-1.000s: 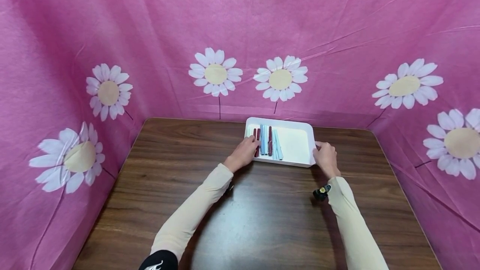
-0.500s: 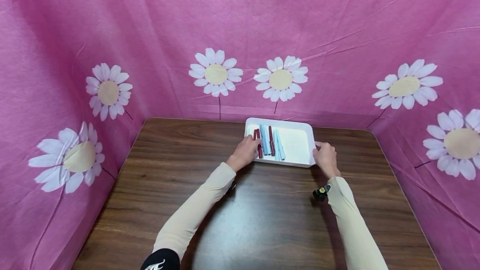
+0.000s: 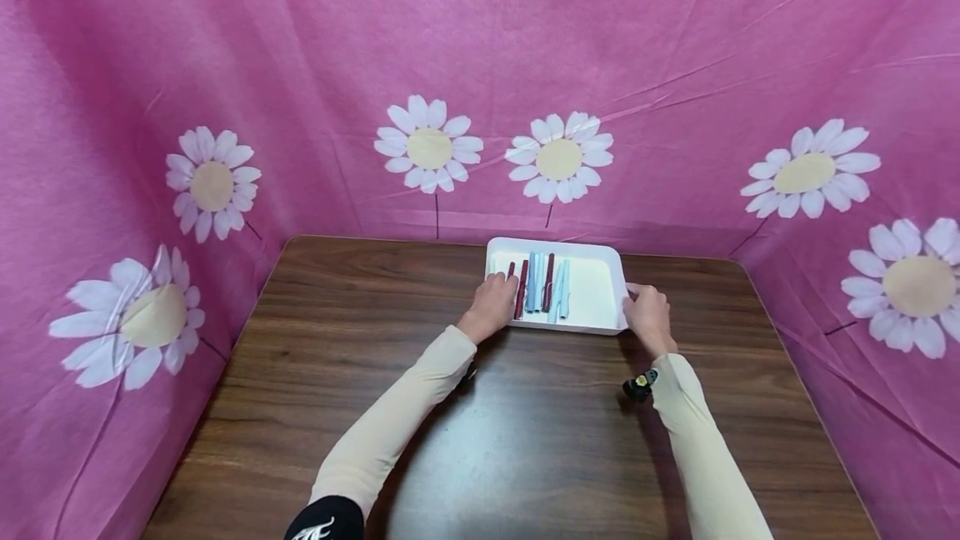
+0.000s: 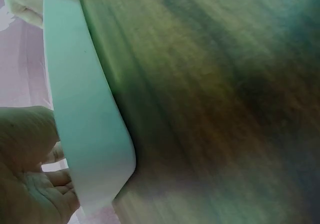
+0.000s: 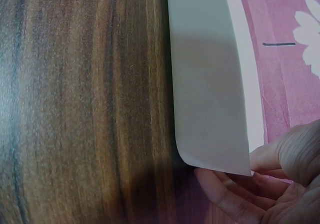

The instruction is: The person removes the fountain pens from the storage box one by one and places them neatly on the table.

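Note:
A white rectangular tray lies on the table. Side by side in its left part are several slim tube-like sticks: dark red, blue and pale blue. My left hand reaches over the tray's front left corner, fingers bent inside beside the leftmost dark red sticks; I cannot tell whether they pinch one. In the left wrist view that hand hangs over the rim. My right hand holds the tray's front right corner, thumb above and fingers beneath it, as the right wrist view shows.
The brown wooden table stretches from the tray toward me. Close behind the tray rises a pink curtain with white daisies, which also flanks both sides. A small black camera sits on my right wrist.
The sticks have shifted slightly to the right in the tray and changed their slant, the left hand moving a little right beside them. The right hand stays at its corner.

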`<state>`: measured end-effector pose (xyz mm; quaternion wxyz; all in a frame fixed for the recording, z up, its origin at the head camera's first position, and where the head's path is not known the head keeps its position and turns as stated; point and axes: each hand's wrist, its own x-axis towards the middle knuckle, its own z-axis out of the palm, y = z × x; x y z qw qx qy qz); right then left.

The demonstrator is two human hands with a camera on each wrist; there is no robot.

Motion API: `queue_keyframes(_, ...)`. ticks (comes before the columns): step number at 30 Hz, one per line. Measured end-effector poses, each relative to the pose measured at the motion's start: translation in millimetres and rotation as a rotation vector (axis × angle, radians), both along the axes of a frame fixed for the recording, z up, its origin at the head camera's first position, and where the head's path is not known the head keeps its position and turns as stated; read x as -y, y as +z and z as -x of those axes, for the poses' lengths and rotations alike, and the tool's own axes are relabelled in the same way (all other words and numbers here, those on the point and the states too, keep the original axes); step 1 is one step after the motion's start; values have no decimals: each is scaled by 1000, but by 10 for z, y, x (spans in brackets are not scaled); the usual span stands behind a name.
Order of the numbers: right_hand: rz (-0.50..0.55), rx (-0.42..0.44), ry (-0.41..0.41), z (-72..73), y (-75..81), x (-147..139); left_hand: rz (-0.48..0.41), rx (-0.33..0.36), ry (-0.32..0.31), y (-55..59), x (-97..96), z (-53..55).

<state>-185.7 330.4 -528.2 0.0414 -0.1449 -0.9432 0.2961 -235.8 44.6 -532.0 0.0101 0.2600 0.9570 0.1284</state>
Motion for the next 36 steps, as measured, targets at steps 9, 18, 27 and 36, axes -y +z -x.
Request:
queue_keyframes(9, -14, 5, 8, 1, 34, -3, -105, -39, 25, -23, -37, -53)
queue_keyframes(18, -2, -8, -3, 5, 15, 18, -261, 124, 127, 30, -45, -3)
queue_keyframes(27, -7, -42, -3, 7, 27, 40, -470, 273, 134, 77, 19, 83)
queue_keyframes(36, -2, -30, -15, -1, 2, 44, -668, 367, 146, 108, 54, 109)
